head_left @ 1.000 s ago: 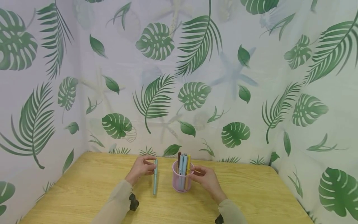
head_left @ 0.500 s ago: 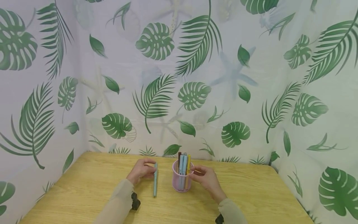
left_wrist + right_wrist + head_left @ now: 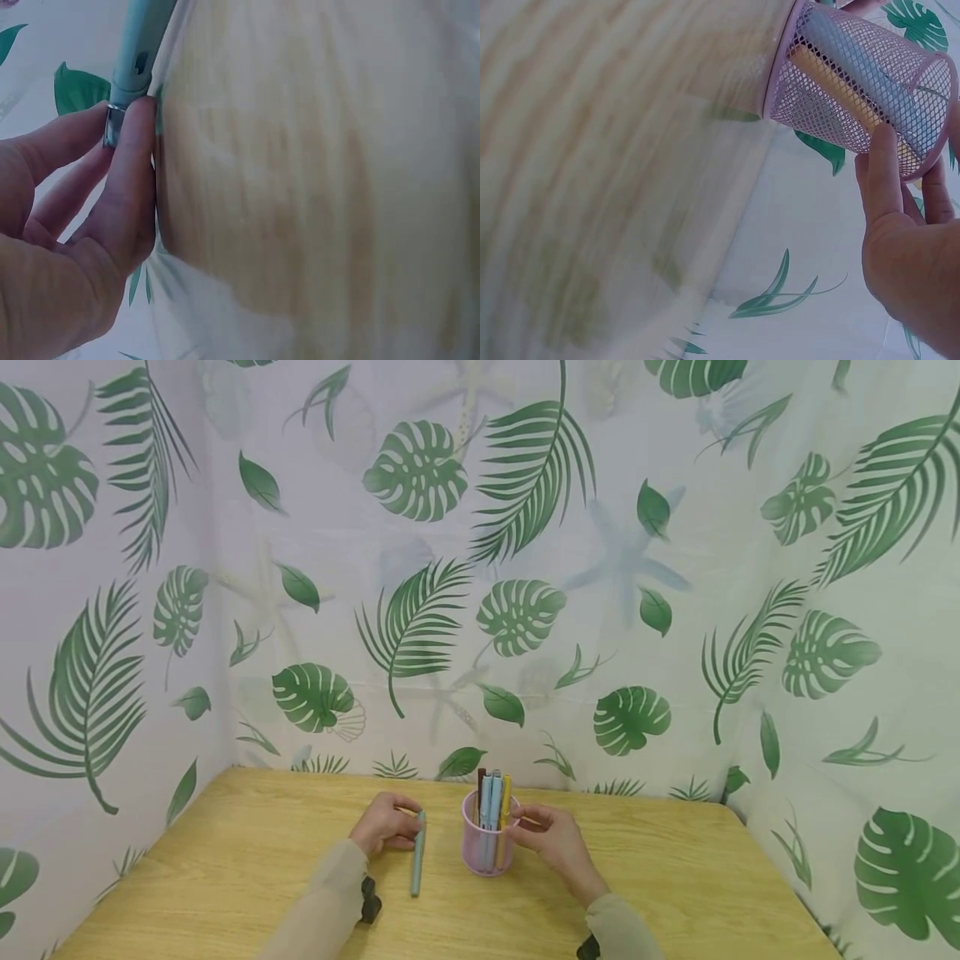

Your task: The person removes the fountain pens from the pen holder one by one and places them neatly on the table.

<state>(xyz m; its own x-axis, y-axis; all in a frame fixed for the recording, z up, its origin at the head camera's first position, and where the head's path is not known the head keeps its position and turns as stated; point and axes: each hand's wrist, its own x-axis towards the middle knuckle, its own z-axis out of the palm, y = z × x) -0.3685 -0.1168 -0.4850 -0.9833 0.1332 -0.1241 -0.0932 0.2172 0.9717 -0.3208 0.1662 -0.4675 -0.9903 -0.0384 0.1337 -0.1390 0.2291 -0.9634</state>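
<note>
My left hand (image 3: 388,823) pinches a pale teal pen (image 3: 417,864) near its far end. The pen runs lengthwise toward me, close over the table. In the left wrist view, thumb and fingertips sit at the pen's end (image 3: 142,52), by a small metallic band. To the right stands a pink mesh pen cup (image 3: 471,852), upright. My right hand (image 3: 553,843) holds the cup at its right rim, with thumb and fingers against the mesh in the right wrist view. Inside the cup are light blue pens (image 3: 491,802), a yellow pen (image 3: 507,792) and a dark brown one (image 3: 482,777).
The light wood table (image 3: 645,860) meets a leaf-print cloth backdrop (image 3: 450,727) just behind the cup, with more cloth at both sides. A dark device (image 3: 370,902) is strapped on the left wrist, another (image 3: 588,947) on the right.
My left hand has come a little nearer and to the right, drawing the teal pen toward me, with its fingers now curled more. The right hand and the pen cup have stayed put.
</note>
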